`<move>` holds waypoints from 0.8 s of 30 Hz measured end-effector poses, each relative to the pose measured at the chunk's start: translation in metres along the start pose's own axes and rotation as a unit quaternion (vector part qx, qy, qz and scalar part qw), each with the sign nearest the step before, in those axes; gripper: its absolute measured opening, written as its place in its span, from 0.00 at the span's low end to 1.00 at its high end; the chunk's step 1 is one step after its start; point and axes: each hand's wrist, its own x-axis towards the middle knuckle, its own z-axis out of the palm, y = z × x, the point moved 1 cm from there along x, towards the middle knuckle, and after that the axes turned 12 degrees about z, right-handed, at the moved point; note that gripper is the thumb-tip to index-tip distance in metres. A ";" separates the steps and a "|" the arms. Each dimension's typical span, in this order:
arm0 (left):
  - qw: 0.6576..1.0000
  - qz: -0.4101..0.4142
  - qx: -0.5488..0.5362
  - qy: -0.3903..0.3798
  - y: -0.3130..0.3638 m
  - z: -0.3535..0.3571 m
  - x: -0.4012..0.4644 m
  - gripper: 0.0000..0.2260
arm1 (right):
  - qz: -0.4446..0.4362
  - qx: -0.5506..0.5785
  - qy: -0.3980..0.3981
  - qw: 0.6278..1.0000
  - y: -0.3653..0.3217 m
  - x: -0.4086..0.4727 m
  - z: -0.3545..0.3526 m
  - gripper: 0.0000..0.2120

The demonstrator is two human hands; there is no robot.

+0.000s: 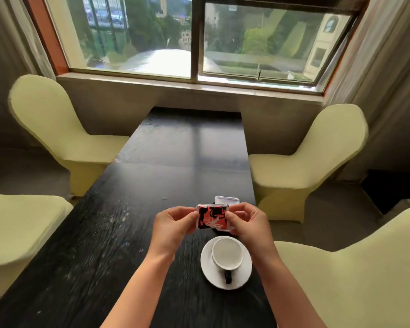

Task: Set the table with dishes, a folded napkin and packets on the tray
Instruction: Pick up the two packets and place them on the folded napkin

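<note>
Nearest you, 1 cup sits on 1 saucer on the table; a dropped packet could land in it. Just above, your left hand and right hand pinch 1 packet by its edges in mid-air; a loose pinch would let it fall. Beyond lies 1 napkin; I cannot make out a tray.

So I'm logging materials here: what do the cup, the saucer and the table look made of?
Cup and saucer: likely glazed white ceramic, smooth with soft sheen; the cup's handle is dark. Table: seemingly black-stained wood, with visible grain and a glossy window reflection.
</note>
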 end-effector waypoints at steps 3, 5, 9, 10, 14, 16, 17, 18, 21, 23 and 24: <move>1.000 -0.002 0.020 0.008 0.001 0.020 -0.009 0.01 | 0.013 -0.032 -0.043 0.998 -0.002 -0.001 -0.028 0.08; 0.999 0.000 0.043 0.008 0.002 0.032 -0.011 0.02 | 0.019 -0.038 -0.043 0.998 -0.001 0.001 -0.041 0.09; 0.996 -0.001 0.085 -0.006 0.001 0.054 -0.006 0.02 | 0.031 -0.017 -0.029 0.999 0.004 0.015 -0.062 0.08; 0.996 -0.001 0.093 -0.011 0.000 0.059 -0.002 0.02 | 0.040 -0.010 -0.027 0.999 0.005 0.020 -0.066 0.08; 0.991 -0.007 0.126 -0.034 -0.007 0.076 0.020 0.02 | 0.094 0.009 -0.021 0.995 0.011 0.045 -0.071 0.09; 0.989 -0.011 0.137 -0.051 -0.010 0.084 0.041 0.04 | 0.117 0.018 -0.010 0.993 0.008 0.065 -0.071 0.09; 0.989 -0.015 0.138 -0.058 -0.012 0.088 0.054 0.04 | 0.125 0.012 -0.002 0.992 0.006 0.076 -0.071 0.08; 0.988 -0.019 0.140 -0.065 -0.014 0.092 0.066 0.04 | 0.130 0.005 0.008 0.991 0.004 0.087 -0.070 0.06; 0.985 -0.025 0.148 -0.082 -0.028 0.101 0.102 0.04 | 0.146 -0.023 0.042 0.988 0.004 0.121 -0.068 0.01; 0.982 -0.033 0.163 -0.086 -0.046 0.106 0.123 0.05 | 0.160 -0.033 0.057 0.985 0.012 0.141 -0.064 0.01; 0.980 -0.040 0.174 -0.087 -0.058 0.108 0.132 0.05 | 0.167 -0.037 0.064 0.983 0.020 0.151 -0.061 0.01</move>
